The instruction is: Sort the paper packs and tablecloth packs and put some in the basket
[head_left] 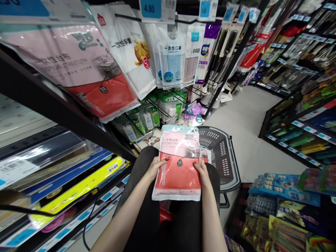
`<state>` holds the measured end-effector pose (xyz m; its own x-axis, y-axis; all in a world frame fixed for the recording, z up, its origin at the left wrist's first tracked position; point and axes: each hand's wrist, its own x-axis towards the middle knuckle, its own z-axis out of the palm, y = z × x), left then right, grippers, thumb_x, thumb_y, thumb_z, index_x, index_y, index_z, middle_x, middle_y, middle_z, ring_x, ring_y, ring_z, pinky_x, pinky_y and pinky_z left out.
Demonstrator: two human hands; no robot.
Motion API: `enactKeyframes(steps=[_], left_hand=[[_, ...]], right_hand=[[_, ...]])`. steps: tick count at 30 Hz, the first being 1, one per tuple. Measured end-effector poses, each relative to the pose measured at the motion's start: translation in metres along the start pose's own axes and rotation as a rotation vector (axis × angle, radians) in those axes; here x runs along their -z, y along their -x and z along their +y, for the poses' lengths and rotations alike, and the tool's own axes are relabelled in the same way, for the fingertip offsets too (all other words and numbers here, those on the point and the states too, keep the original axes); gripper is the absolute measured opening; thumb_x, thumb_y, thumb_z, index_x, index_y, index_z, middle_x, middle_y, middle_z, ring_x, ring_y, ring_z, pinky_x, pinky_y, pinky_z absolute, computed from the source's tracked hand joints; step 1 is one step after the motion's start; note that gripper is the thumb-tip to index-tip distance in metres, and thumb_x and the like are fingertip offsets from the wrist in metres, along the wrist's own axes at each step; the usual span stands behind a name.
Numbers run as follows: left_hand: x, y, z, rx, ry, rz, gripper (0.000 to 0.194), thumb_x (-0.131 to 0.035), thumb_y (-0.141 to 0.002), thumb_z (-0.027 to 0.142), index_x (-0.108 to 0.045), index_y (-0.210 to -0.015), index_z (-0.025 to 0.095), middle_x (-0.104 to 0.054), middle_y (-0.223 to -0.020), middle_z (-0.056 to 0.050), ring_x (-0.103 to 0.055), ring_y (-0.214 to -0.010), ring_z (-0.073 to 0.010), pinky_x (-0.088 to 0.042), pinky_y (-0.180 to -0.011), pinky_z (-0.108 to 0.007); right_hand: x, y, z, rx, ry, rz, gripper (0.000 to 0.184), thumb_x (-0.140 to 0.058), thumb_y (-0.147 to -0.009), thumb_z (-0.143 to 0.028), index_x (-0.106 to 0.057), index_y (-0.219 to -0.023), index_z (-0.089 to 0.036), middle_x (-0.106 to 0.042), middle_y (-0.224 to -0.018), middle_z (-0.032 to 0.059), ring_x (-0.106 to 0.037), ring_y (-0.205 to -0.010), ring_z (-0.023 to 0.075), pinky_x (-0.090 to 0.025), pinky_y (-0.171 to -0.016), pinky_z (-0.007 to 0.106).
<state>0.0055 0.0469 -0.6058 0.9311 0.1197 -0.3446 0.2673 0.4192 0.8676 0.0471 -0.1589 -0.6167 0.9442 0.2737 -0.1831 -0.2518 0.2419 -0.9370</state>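
Between my two hands is a pink and red plastic packet of disposable tablecloths (180, 178), held over my knees with its printed front facing me. My left hand (155, 168) grips its left edge, thumb on the front and the other fingers mostly hidden behind. On the opposite edge, my right hand (202, 171) holds it the same way. Similar tablecloth packets (78, 66) hang on the rack at the upper left. Just beyond my right knee sits a dark grey shopping basket (223, 157) on the floor, with another packet (205, 154) partly visible in it.
White disposable glove packs (128, 49) and mask packs (170, 52) hang on hooks ahead. Green-and-white packs (147, 119) are below them. Shelves with price tags (105, 196) run close on my left. Bagged snacks (283, 217) lie at the lower right. A tiled aisle (249, 133) leads away.
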Motion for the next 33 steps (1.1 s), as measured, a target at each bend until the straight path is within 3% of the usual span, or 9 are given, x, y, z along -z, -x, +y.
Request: enactKeyframes(steps=[10,33], left_hand=[[0.0006,-0.0022,-0.0023,-0.012,-0.006,-0.011,0.022,-0.066,-0.06,0.027,-0.066,-0.076,0.011,-0.067,-0.067,-0.005,-0.061,-0.06,-0.02,-0.042,-0.053,-0.025],[-0.0005,-0.001,-0.0016,-0.033,-0.057,-0.011,0.024,-0.067,-0.058,0.033,-0.066,-0.069,0.011,-0.066,-0.063,-0.005,-0.06,-0.057,-0.0187,-0.041,-0.054,-0.025]], right_hand=[[-0.0027,0.0025,-0.0082,-0.082,-0.048,0.009,0.052,-0.062,-0.069,-0.035,-0.049,-0.119,-0.025,-0.055,-0.117,0.001,-0.046,-0.111,0.0256,-0.037,-0.091,0.036],[0.0017,0.0018,-0.0041,-0.01,-0.063,-0.012,0.049,-0.061,-0.071,-0.035,-0.051,-0.117,-0.025,-0.055,-0.116,0.0011,-0.044,-0.113,0.0258,-0.032,-0.096,0.039]])
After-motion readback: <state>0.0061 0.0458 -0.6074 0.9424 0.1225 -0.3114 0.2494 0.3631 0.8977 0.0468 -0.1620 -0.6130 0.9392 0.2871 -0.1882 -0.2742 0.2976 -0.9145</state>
